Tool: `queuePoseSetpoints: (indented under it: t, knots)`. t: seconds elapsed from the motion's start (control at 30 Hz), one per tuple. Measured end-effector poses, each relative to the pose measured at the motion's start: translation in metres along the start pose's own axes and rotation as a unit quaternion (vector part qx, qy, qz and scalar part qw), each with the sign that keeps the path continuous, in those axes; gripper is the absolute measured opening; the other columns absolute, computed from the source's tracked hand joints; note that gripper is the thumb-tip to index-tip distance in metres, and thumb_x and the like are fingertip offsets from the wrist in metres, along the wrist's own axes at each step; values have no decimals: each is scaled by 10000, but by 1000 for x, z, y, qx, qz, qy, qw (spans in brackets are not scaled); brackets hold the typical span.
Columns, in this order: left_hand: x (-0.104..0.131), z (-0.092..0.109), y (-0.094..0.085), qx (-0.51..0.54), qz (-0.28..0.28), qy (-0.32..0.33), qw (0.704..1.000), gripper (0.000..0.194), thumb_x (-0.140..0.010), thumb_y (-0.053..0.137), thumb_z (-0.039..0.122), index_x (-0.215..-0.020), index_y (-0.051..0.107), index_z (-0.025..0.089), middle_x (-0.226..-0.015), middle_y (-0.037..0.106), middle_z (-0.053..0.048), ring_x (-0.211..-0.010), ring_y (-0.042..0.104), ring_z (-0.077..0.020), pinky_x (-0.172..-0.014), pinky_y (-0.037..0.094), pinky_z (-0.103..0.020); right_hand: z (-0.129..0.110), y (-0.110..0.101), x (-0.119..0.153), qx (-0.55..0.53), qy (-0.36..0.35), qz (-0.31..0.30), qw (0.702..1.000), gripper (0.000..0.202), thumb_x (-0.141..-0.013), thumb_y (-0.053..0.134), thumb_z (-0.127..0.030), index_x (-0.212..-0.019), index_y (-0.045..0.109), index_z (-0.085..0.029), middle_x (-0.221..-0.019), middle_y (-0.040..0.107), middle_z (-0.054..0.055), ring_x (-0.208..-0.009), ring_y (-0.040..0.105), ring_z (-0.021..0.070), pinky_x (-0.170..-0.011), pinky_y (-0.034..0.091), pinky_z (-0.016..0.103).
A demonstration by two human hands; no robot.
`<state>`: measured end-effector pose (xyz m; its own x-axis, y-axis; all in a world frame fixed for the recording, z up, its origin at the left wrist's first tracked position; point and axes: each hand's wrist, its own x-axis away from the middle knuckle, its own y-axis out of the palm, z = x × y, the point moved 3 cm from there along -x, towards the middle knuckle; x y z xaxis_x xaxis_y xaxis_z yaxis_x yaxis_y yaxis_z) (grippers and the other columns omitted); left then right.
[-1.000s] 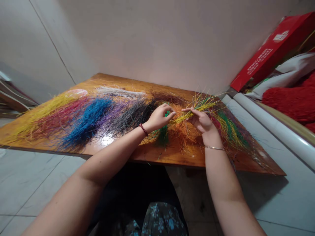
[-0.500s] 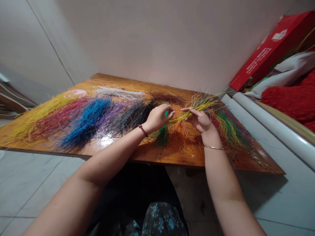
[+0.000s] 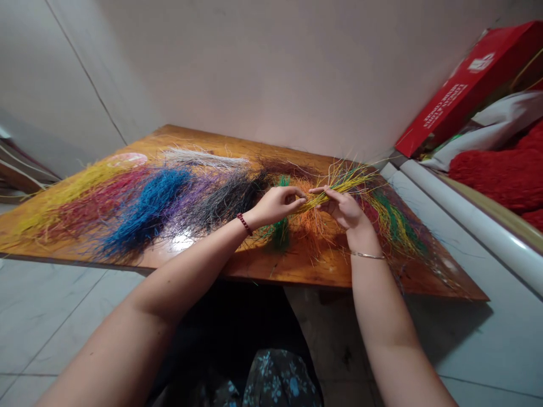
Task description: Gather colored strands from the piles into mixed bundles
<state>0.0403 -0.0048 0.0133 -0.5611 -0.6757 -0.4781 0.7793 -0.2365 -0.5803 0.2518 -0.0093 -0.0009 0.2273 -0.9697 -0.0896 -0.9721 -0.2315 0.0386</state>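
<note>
A loose bundle of thin yellow and green strands [image 3: 354,180] lies across my right hand [image 3: 344,209], its fingers closed around it and the index finger stretched along the near side. The loose ends fan out to the upper right. My left hand [image 3: 280,204] has thumb and fingertips pinched together at the bundle's left end; the exact strands between them are too fine to make out. Beneath the hands are a pile of orange strands [image 3: 313,226] and a pile of green strands [image 3: 280,230] on the wooden table [image 3: 254,270].
Left of my hands lie piles of black strands [image 3: 224,198], blue strands [image 3: 148,206], red strands [image 3: 102,198] and yellow strands [image 3: 63,195]. White strands [image 3: 203,158] sit behind. Mixed strands [image 3: 394,220] are at right, near a red box [image 3: 458,90] and red material [image 3: 496,175].
My left hand has shifted slightly right, and its fingertips have closed in nearer the right hand. The right hand and bundle stay almost in place.
</note>
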Motion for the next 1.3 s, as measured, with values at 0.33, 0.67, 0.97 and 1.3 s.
queuePoseSetpoints:
  t: [0.33,0.67,0.97,1.3]
  knots:
    - [2,-1,4,-46,40,-10,998,247,-883,603,323,-987,773,177,-810,714,-57,-652,537,-120,-577,342,-221,-1,4,1,4,5,-20,1000,296,-878,636,-439,-1004,771,-208,-1177,699,68,-718,688,123,-670,585,245]
    - [2,-3,7,-46,40,-11,998,257,-880,612,365,-918,771,167,-769,702,-46,-638,540,-122,-583,345,-231,0,7,2,-1,8,-25,1000,301,-875,644,-451,-1004,777,-214,-1075,729,60,-712,673,117,-681,578,232]
    - [2,-7,11,-19,39,-25,999,321,-890,568,418,-866,729,141,-727,660,-24,-610,495,-111,-554,308,-230,1,10,2,-10,12,-34,999,281,-887,635,-424,-1016,773,-215,-1110,719,56,-741,672,109,-719,576,229]
    - [3,-4,10,-14,45,-25,999,340,-882,585,447,-884,761,156,-778,711,-35,-628,524,-111,-565,318,-239,1,9,1,-11,3,-33,999,270,-879,648,-433,-988,780,-224,-1144,708,52,-748,666,110,-713,576,236]
